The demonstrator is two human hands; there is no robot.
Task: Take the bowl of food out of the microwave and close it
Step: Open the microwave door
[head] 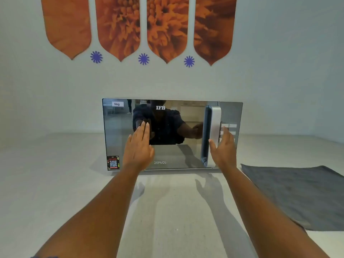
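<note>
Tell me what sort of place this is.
Probably a shared pantry or break room, though that is a guess. A microwave with a "Veg" label stands on a pale counter, a grey cloth lies beside it, and printed flower panels decorate the wall.

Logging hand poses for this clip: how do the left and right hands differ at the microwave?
The left hand lies flat, fingers together, against the mirrored door; the right hand is spread beside the handle, not gripping it. The left hand shows its back; the right hand is turned edge-on, thumb toward the handle. Both are empty and open, and the door is shut.
</note>
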